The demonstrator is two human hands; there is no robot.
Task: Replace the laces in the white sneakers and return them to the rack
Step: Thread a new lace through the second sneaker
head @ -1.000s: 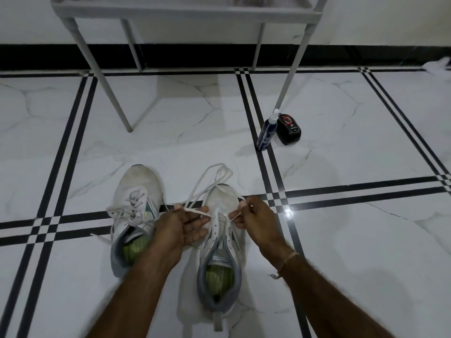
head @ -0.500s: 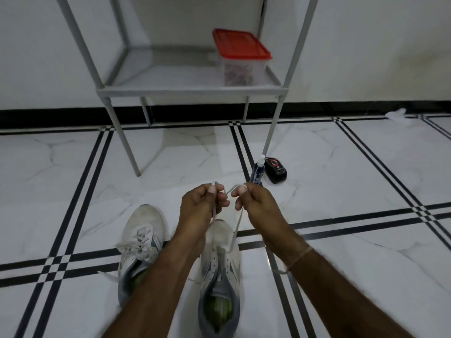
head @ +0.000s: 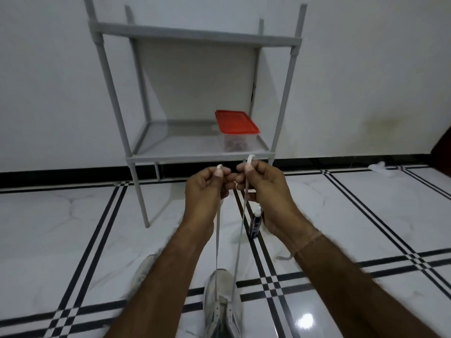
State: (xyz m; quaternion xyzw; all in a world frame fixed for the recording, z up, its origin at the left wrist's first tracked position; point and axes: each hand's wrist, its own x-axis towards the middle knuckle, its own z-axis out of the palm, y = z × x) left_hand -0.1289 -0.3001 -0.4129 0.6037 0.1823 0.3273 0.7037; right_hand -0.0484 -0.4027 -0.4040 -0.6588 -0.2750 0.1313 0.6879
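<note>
Left hand point(head: 207, 189), right hand point(head: 267, 189): I pinch one lace point(head: 240, 240) end each; two strands to near sneaker point(head: 220, 287), second sneaker point(head: 144, 268) beside.

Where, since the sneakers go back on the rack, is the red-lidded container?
Head view: the red-lidded container sits on the lower shelf of the rack, at its right end, above the right hand.

Wide open floor point(head: 73, 228) left of rack point(head: 195, 157); room on lower shelf point(head: 170, 140) beside red-lidded box point(head: 236, 128); bottle point(head: 255, 224) in the way before rack's right side; taut laces point(head: 216, 240) rising from sneaker point(head: 219, 289).
</note>
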